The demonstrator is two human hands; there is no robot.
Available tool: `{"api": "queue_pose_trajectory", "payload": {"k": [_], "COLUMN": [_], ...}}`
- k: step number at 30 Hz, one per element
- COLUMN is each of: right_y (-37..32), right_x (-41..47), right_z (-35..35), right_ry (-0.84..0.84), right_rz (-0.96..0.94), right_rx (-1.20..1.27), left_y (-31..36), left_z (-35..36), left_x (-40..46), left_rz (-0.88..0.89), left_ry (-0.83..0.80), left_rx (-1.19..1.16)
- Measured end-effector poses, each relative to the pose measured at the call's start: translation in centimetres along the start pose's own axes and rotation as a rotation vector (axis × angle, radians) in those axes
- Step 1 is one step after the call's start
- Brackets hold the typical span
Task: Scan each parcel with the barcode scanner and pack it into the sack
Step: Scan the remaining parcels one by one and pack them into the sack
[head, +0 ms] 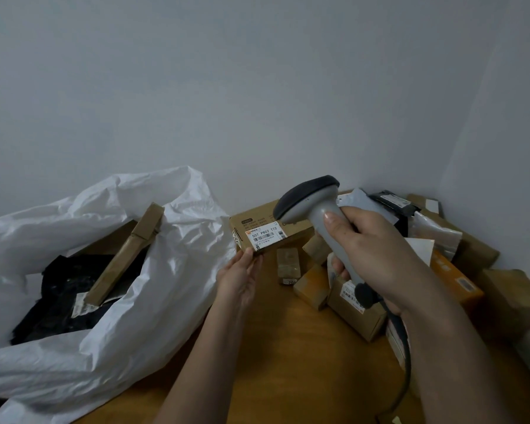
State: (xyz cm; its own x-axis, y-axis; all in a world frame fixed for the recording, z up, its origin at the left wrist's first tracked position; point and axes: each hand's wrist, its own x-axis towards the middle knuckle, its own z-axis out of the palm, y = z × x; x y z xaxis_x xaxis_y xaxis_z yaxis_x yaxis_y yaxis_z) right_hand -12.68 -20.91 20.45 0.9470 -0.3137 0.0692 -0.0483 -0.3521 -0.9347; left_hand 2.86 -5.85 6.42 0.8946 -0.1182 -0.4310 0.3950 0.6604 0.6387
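My right hand (371, 249) grips the handle of a grey barcode scanner (312, 203), its dark head pointing left and down over a flat brown cardboard parcel (254, 221). That parcel carries a white label with a barcode (265, 237). My left hand (239, 276) holds the parcel's near left corner, thumb on its edge. A white sack (141, 316) lies open at the left, with a long brown box (126, 255) and dark bags inside it.
Several cardboard parcels and grey mailer bags (435, 231) are heaped at the right against the wall corner. Small boxes (288, 264) sit on the wooden table (288, 362). The scanner's cable (401, 362) hangs down at the right.
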Motion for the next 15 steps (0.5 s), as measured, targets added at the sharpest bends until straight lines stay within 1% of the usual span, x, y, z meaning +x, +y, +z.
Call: {"api": "queue_pose_trajectory", "payload": {"k": [3, 7, 12, 15], "right_y": [-0.2, -0.7, -1.3, -1.4], "right_x": [0.5, 1.5, 2.8, 3.4], "right_z": [0.7, 1.9, 4.1, 5.6], "right_ry": [0.051, 0.127, 0.117, 0.071], "right_rz": [-0.007, 0.01, 0.03, 0.025], "right_rx": [0.08, 0.201, 0.283, 0.273], "left_y": [1.3, 3.8, 7.6, 9.9], "left_z": [0.4, 1.7, 2.1, 1.4], "left_x": [-1.0, -3.1, -5.2, -5.4], "left_rz": [0.069, 0.239, 0.621, 0.765], "left_ry": [-0.041, -0.045, 0.053, 0.151], "left_rx": [0.003, -0.042, -0.076, -0.157]}}
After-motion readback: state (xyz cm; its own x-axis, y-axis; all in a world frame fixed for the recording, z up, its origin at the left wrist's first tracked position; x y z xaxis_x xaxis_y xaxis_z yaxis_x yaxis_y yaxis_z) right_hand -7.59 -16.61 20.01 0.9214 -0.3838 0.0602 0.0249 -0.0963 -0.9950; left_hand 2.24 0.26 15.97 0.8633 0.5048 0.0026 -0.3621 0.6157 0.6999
